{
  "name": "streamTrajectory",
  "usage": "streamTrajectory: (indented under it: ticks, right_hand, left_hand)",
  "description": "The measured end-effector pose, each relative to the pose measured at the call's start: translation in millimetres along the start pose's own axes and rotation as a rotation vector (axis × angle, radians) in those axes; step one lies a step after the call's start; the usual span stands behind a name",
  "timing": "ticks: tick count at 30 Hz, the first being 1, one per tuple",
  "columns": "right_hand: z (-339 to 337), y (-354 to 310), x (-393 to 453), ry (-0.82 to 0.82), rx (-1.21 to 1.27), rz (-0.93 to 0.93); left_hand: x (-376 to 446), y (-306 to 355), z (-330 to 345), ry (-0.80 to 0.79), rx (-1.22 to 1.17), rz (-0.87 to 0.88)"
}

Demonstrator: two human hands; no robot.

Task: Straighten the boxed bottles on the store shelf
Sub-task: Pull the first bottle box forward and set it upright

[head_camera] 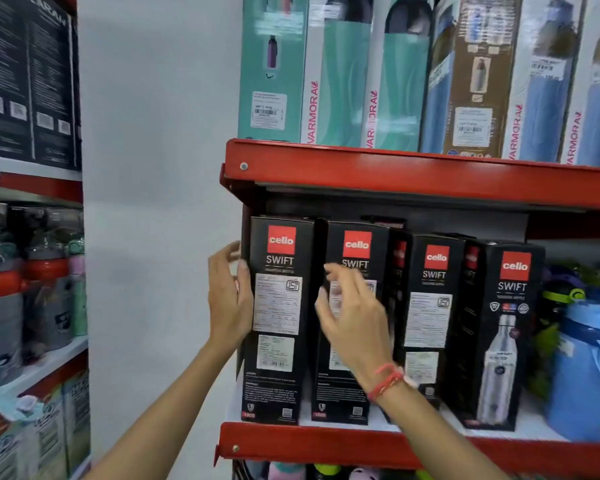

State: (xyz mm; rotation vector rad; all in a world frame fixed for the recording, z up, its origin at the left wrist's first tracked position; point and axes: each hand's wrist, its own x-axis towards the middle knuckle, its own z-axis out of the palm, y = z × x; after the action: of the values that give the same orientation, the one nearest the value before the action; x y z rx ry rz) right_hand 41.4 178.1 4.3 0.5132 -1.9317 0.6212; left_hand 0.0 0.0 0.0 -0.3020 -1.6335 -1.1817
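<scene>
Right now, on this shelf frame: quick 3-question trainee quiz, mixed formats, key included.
1. True or false: the left hand rests on the outer side of the leftmost black Cello Swift box.
2. Which black box shows a steel bottle picture on its front? A leftmost, B second, C rightmost.
3. Fill in: the wrist of the right hand wears a ____ thread band.

Key: 1 true; 2 C, the rightmost box; 3 red.

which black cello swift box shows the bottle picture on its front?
The rightmost black Cello Swift box, beside the blue jug. Its front shows a steel bottle; the other three show white label panels.
</scene>
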Motion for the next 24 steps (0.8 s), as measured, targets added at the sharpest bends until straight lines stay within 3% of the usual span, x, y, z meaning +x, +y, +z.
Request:
streamTrajectory:
  ticks: [2, 4, 6, 8, 13, 20, 24]
  right_hand:
    - [19.4, -15.3, -14.6, -0.079, 0.033, 0.120]
    - [40.3, -32.8, -36.2, -0.214, 0.012, 0.243]
    - [58.9, -47.3, -48.8, -0.294, -0.007, 0.365]
    - [71.4, -56.6, -49.4, -0.314, -0.069, 0.439]
    - [68.8, -70.1, -30.7, -0.239, -0.101, 0.452]
    - [29.4, -79.7, -16.4, -0.286, 0.016, 0.360]
    - [6.1, -64.1, -16.1, -0.416, 0.318, 0.392]
  left_hand:
    - [-2.3, -12.1, -2.3, -0.129, -0.057, -0.217]
    - [-6.9, -33.5, -3.2, -0.357, -0.049, -0.390]
    - [-10.5, -45.9, -3.6, -0.553, -0.142, -0.507]
    - [-11.2, -46.1, -3.8, -0.643, -0.286, -0.552]
    - [-0.8, -35.7, -12.9, -0.629, -0.381, -0.568]
    - [-0.8, -5.4, -53.6, -0.559, -0.359, -0.466]
    - [-14.6, 7.3, -81.9, -0.548, -0.362, -0.412]
